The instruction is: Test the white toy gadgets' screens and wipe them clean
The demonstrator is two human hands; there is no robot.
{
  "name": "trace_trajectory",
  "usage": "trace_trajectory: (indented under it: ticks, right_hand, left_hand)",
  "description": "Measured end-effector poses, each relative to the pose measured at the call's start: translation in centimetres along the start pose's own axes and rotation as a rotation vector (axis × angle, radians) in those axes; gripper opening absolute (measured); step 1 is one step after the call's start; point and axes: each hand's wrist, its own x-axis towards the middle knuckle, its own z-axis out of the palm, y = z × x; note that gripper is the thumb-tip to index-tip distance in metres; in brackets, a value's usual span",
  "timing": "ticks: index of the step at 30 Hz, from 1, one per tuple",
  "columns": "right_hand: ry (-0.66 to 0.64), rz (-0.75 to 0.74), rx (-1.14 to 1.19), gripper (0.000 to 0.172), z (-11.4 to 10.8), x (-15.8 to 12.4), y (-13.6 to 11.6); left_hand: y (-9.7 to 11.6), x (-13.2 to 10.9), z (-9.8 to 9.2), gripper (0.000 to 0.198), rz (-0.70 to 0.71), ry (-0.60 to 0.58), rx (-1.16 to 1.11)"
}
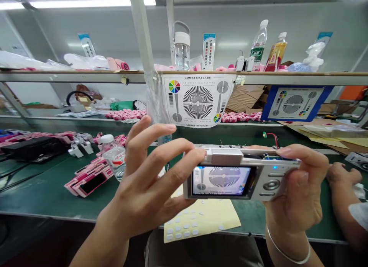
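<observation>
The left hand (143, 182) has its fingers spread apart, the lower ones pressed around one end of a silver compact camera (224, 158), the topmost lifted clear. The right hand (296, 194) clamps the other end, thumb along the top. Held level, the camera faces a printed test chart (198, 100) hanging from the shelf (71, 76), and the chart's star pattern fills the rear screen. Toward the left edge of the green workbench (37, 200), a capped water bottle (113, 158) stands among pink camera shells (89, 179). A co-worker's hand (343, 174) rests near the right edge.
</observation>
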Motion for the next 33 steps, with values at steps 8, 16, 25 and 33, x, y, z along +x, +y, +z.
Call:
trace_trajectory:
  ticks: [8, 16, 25, 33]
  right_hand:
    - [-0.083, -0.033, -0.03, 0.021, -0.2, -1.0, -2.9]
    - [0.003, -0.087, 0.007, 0.019, 0.3, -1.9, -4.2]
    - [0.003, -0.119, -0.051, 0.018, 0.1, -1.9, -5.6]
    - [0.038, -0.14, -0.07, 0.018, 0.1, -2.1, -5.7]
  left_hand:
    - [2.4, 0.1, -1.9, 0.037, -0.038, 0.026, -0.023]
    - [3.9, 0.0, -3.3, 0.035, -0.054, 0.034, -0.045]
    - [4.9, 0.5, -3.9, 0.03, -0.032, 0.071, -0.024]
    - [5.1, 0.4, -4.3, 0.031, -0.045, 0.074, -0.033]
